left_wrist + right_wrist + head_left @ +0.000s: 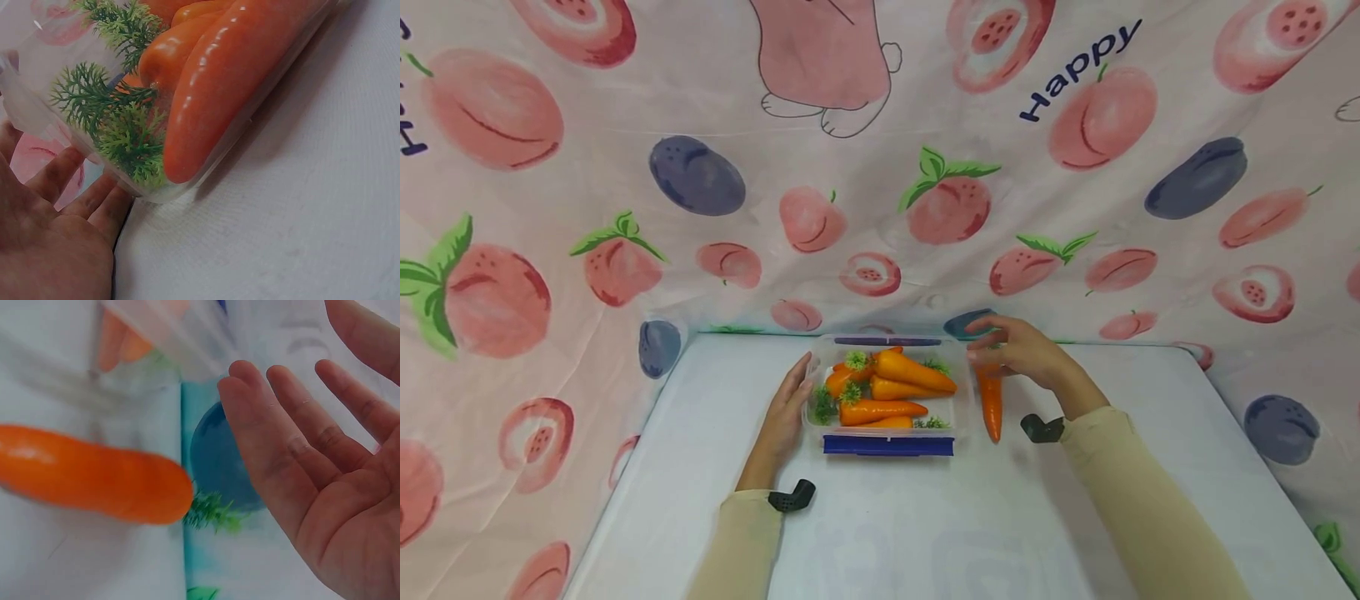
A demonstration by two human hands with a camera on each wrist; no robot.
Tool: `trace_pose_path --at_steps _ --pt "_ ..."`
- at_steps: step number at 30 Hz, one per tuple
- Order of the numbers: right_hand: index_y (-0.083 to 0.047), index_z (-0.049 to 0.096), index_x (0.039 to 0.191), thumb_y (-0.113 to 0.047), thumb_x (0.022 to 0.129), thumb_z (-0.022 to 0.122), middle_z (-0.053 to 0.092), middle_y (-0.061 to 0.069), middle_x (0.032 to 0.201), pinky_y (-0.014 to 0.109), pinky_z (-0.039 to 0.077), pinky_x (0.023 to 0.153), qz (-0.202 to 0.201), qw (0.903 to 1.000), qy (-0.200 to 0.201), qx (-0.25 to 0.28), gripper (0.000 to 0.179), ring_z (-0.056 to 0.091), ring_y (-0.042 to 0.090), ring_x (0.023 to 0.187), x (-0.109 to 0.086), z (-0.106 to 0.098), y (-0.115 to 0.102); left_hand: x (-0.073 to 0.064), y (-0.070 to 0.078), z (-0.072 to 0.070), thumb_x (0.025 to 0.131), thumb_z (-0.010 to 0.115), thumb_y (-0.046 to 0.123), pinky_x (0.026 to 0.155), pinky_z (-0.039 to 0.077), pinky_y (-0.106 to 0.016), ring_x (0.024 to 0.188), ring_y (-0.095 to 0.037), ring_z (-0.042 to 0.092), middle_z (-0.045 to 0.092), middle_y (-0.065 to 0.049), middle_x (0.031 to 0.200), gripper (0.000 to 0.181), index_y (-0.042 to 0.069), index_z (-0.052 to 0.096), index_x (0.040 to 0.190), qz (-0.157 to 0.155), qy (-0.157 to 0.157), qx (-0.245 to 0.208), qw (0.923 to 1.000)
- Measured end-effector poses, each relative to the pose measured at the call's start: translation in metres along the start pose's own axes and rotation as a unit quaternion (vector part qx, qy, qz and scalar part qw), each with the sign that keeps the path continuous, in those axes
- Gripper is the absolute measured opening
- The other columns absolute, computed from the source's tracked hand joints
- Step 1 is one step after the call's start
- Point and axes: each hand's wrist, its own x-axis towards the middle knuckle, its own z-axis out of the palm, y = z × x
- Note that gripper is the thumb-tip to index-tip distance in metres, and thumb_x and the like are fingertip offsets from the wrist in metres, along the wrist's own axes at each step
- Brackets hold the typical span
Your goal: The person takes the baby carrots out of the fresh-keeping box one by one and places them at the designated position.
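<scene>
Seen from above, a person in beige sleeves (1138,479) works at a white table (880,521) backed by a pale pink cloth (850,179) printed with fruit. A clear rectangular plastic box (883,432) with a dark blue latch flap (887,447) along its near side holds several glossy orange carrots (917,372) and frilly green sprigs (852,393). One more long, tapering orange carrot, the loose carrot (992,410), lies on the table just right of the box, its narrow tip toward the person and its blunt, leafy end toward the back edge. The left hand (782,417) has its fingers extended against the box's left wall, steadying rather than grasping. The right hand (1018,350) is above the loose carrot's blunt end; the right wrist view shows the fingers spread and apart from it, so its grip is released and empty. For a good hold, the thumb and fingers should close around the thick body, not the flimsy greens, since the smooth skin could slip or roll. Light pressure from the left hand should keep the box steady; a hard push could slide it into the loose carrot.
</scene>
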Motion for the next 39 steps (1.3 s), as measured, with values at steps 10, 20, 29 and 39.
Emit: trace_pose_path --at_steps 10,20,29,39 --pt "-0.02 0.057 0.138 -0.036 0.088 0.081 0.062 0.016 0.139 0.048 0.057 0.099 -0.03 0.9986 -0.017 -0.04 0.058 0.066 0.033 0.114 0.009 0.011 -0.025 0.001 0.001 0.002 0.111 0.041 0.024 0.13 0.009 -0.053 0.159 -0.025 0.017 0.026 -0.003 0.17 0.052 0.022 0.031 0.161 -0.005 0.001 -0.006 1.0" --pt "-0.02 0.061 0.134 -0.031 0.089 0.081 0.064 0.015 0.137 0.048 0.057 0.098 -0.057 0.9963 -0.023 -0.061 0.051 0.065 0.03 0.116 0.02 0.024 -0.041 0.002 0.003 0.003 0.11 0.043 0.029 0.13 0.011 -0.051 0.158 -0.024 0.019 0.026 -0.001 0.169 0.051 0.029 0.034 0.16 -0.007 0.001 -0.007 1.0" --pt "-0.015 0.06 0.136 -0.03 0.087 0.082 0.064 0.02 0.138 0.05 0.054 0.104 -0.061 0.9955 -0.043 -0.058 0.056 0.064 0.032 0.121 0.031 0.04 -0.047 0.001 0.002 0.001 0.11 0.042 0.026 0.13 0.01 -0.053 0.158 -0.026 0.019 0.026 -0.004 0.169 0.051 0.023 0.033 0.161 0.005 0.0 0.01 0.9999" --pt "-0.01 0.059 0.139 -0.024 0.09 0.079 0.066 0.018 0.135 0.049 0.053 0.105 -0.068 0.9928 -0.06 -0.078 0.055 0.065 0.031 0.12 0.045 0.058 -0.052 0.0 0.002 -0.001 0.109 0.044 0.033 0.13 0.01 -0.052 0.158 -0.023 0.019 0.028 0.001 0.169 0.051 0.03 0.034 0.16 -0.009 0.001 0.012 0.9999"
